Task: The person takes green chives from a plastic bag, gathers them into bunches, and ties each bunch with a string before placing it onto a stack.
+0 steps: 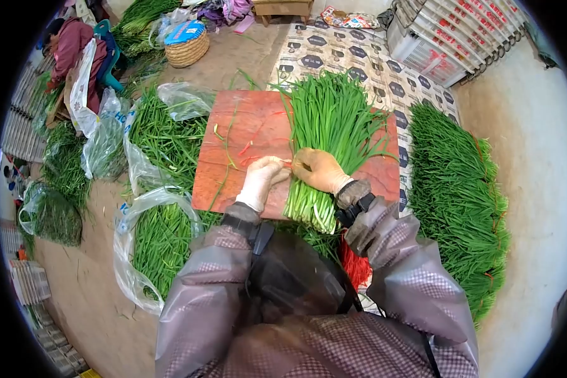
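A thick bundle of green chives point(331, 113) lies on a reddish board point(217, 183), leaves pointing away and pale stem ends toward me. My left hand point(263, 179), in a whitish glove, is closed in a pinch at the bundle's left side. My right hand point(321, 170), in a tan glove, rests across the stems with thumb and fingers pressed together. A thin red tie point(288, 162) shows between the fingertips of both hands; how far it goes round the bundle is hidden. Loose red ties point(247, 148) and stray leaves lie on the board's left part.
Plastic bags of loose chives point(164, 242) stand at left. A long row of tied chives point(457, 208) lies along the right wall. Red strings point(356, 264) hang by my lap. Behind are a wicker basket point(188, 50), stacked white crates point(447, 38) and a seated person point(75, 50).
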A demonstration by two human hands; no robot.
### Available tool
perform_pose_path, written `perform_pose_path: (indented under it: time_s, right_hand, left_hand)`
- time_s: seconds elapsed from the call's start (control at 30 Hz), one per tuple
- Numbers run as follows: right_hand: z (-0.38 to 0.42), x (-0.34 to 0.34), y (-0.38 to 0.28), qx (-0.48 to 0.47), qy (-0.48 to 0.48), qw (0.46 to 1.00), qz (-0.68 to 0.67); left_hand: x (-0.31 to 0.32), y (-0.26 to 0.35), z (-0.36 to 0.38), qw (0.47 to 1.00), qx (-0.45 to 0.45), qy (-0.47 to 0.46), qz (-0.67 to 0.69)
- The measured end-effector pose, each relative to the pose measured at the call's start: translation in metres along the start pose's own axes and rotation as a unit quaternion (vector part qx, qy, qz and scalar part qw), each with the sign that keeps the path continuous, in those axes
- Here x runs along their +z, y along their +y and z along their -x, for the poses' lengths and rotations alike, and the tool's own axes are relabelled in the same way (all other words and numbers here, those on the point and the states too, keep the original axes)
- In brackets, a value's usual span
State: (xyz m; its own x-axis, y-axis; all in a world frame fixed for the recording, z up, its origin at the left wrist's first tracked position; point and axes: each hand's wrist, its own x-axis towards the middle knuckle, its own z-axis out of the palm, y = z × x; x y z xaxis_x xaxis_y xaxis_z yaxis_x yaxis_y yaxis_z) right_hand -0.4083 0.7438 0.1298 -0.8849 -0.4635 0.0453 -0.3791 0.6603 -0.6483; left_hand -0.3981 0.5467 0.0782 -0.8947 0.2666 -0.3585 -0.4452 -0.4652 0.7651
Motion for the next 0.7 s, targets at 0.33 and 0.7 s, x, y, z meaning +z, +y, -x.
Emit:
perform_pose_path:
  time_s: [0.33,0.7]
  right_hand:
    - [-0.003,0.003,-0.005,0.002,0.016,1.000,0.010]
    - [-0.005,0.005,-0.003,-0.005,0.008,1.000,0.006]
  left_hand:
    - [0.005,0.001,0.009,1.000,0.003,0.000,0.022]
    - [0.007,0.003,0.011,1.000,0.003,0.006,-0.010]
